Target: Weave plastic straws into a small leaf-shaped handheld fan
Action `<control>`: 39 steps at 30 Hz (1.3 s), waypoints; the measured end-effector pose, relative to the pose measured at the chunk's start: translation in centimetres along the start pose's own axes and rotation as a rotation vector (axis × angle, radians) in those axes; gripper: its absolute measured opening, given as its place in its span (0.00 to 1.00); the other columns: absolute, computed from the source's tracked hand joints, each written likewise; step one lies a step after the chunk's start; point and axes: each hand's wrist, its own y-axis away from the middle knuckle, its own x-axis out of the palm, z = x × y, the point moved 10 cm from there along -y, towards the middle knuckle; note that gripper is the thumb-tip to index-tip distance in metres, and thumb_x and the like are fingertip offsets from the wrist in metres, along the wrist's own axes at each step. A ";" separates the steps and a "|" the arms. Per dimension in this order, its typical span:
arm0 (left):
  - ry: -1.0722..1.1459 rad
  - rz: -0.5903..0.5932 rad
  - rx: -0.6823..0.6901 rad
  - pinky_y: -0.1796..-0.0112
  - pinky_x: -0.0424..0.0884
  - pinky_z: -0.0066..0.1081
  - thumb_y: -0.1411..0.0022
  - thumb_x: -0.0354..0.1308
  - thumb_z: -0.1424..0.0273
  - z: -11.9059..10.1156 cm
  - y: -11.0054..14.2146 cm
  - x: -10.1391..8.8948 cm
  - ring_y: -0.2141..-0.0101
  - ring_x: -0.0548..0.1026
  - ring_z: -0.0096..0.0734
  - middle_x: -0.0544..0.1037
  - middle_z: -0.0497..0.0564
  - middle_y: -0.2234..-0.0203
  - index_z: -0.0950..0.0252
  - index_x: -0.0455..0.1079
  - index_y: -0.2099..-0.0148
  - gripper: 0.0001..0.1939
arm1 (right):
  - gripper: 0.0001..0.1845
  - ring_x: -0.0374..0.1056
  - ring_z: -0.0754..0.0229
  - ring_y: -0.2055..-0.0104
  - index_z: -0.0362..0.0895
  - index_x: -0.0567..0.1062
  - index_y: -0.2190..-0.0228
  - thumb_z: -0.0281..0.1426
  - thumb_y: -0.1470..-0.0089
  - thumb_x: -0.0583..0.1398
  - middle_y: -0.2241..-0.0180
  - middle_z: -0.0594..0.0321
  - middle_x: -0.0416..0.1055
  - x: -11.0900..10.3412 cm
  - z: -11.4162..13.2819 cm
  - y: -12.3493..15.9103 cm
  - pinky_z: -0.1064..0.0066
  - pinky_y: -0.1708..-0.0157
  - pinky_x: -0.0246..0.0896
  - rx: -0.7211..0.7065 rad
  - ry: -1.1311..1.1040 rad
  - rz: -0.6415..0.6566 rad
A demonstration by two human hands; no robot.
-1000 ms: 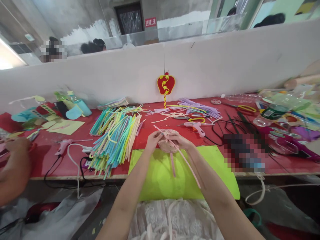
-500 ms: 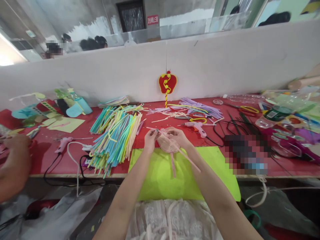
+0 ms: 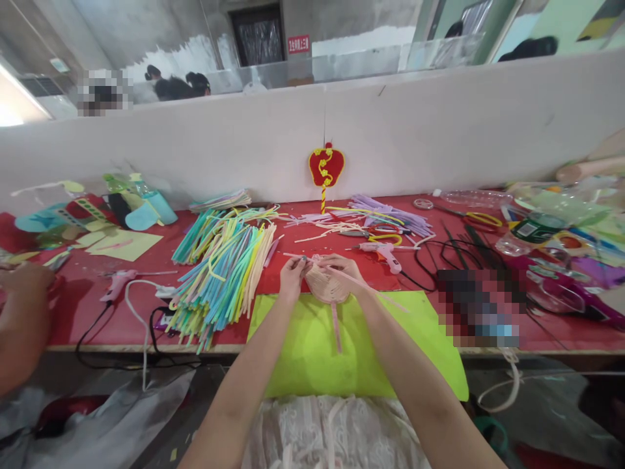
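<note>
Between my hands is a pale pink fan-shaped piece (image 3: 326, 288) made of pipe cleaners, its pink stem (image 3: 336, 329) pointing toward me over a yellow-green sheet (image 3: 297, 352). My left hand (image 3: 294, 272) pinches a pink pipe cleaner at the piece's upper left edge. My right hand (image 3: 344, 268) is closed on the same strand at the upper right. The strand's loose end (image 3: 385, 297) runs out past my right wrist. Fingertips cover part of the top edge. Behind stands a finished-looking red fan (image 3: 326, 167) with yellow trim and a striped handle.
Left lies a big pile of coloured pipe cleaners (image 3: 219, 273), then a pink glue gun (image 3: 117, 284) and another person's arm (image 3: 22, 306). At right are a second glue gun (image 3: 388, 255), yellow-handled scissors (image 3: 385, 238), black cords, and a plastic bottle (image 3: 534, 229). A white partition (image 3: 234, 143) stands behind.
The pink strand's loose end has swung up and outward to the right, now lying flatter. My hands stay at the piece's top edge. The view has shifted slightly.
</note>
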 end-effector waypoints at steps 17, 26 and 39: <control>-0.089 0.032 0.020 0.63 0.69 0.30 0.65 0.67 0.69 -0.1 -0.1 0.4 0.73 0.72 0.23 0.74 0.45 0.77 0.66 0.67 0.72 0.16 | 0.06 0.69 0.59 0.64 0.50 0.79 0.73 0.34 0.58 0.63 0.67 0.60 0.73 -0.3 -0.9 -0.1 0.67 0.60 0.63 -0.040 0.020 0.026; -0.111 -0.007 0.012 0.64 0.69 0.30 0.65 0.67 0.68 -0.3 -0.1 0.0 0.73 0.72 0.24 0.74 0.45 0.78 0.66 0.68 0.72 0.15 | 0.09 0.69 0.55 0.60 0.50 0.78 0.69 0.35 0.56 0.61 0.65 0.61 0.75 0.4 0.1 0.1 0.63 0.57 0.62 0.000 0.060 0.015; -0.147 0.006 0.023 0.67 0.70 0.29 0.63 0.66 0.66 -0.4 -0.2 -0.1 0.75 0.73 0.25 0.75 0.46 0.78 0.66 0.69 0.72 0.14 | 0.05 0.68 0.58 0.63 0.50 0.78 0.73 0.35 0.55 0.62 0.68 0.61 0.73 0.3 0.5 0.2 0.66 0.59 0.61 -0.114 0.101 0.033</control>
